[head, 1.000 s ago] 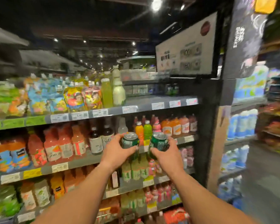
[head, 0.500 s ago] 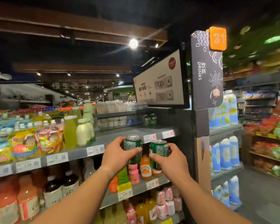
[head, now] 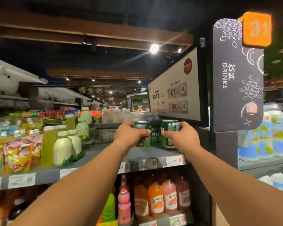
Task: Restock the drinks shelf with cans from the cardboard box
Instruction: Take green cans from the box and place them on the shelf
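My left hand (head: pixel 129 135) grips a green can (head: pixel 143 134) and my right hand (head: pixel 180 136) grips a second green can (head: pixel 169 132). Both cans are upright, side by side, held over the right end of the grey top shelf (head: pixel 137 156). Whether their bases touch the shelf I cannot tell. Between and behind them stands a dark can (head: pixel 154 133) at the back of the shelf. The cardboard box is out of view.
Pale bottles (head: pixel 62 148) and colourful drink pouches (head: pixel 18 154) fill the top shelf to the left. Orange and pink bottles (head: pixel 162 198) stand on the shelf below. A dark "DRINKS" sign post (head: pixel 235 79) and a white board (head: pixel 175 88) rise right of the cans.
Both hands have lifted the cans from in front of the lower shelves up to the top shelf and pushed them further in. The view has tilted upward.
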